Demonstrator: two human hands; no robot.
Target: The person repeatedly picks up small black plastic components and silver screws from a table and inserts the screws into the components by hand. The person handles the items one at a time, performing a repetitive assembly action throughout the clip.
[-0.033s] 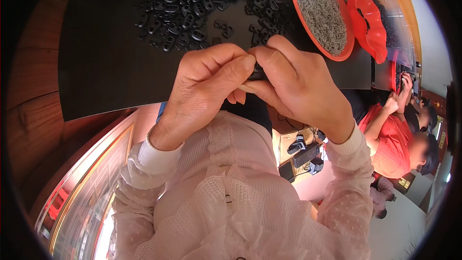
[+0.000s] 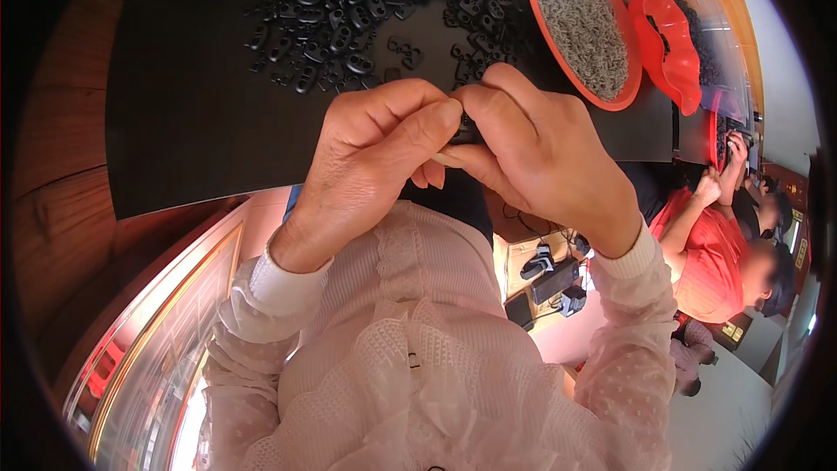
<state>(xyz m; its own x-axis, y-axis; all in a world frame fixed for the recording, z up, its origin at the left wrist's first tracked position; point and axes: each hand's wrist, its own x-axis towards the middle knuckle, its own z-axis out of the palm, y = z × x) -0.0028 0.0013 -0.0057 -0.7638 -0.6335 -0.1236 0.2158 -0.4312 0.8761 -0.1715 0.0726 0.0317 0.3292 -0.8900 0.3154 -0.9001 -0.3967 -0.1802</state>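
Observation:
My left hand [image 2: 366, 153] and my right hand [image 2: 549, 144] meet fingertip to fingertip above the near edge of the black work surface. Between them is a small black plastic cord lock piece [image 2: 468, 128], mostly hidden by the fingers. Thumb and bent fingers of each hand pinch it from its own side. Beyond the hands lies a loose pile of black two-hole cord lock parts [image 2: 349, 9]. A few separate black pieces [image 2: 404, 51] sit just nearer than the pile. To the right, small metal springs [image 2: 582, 30] fill an orange-red bowl [image 2: 619, 105].
A wavy-edged red dish [image 2: 667, 52] stands beside the bowl, with more black parts behind it. Further right a co-worker in a red shirt [image 2: 711, 253] works with raised hands. Below the table, dark devices and cables [image 2: 554, 281] rest on a light surface. Wooden boards [image 2: 61, 122] border the left.

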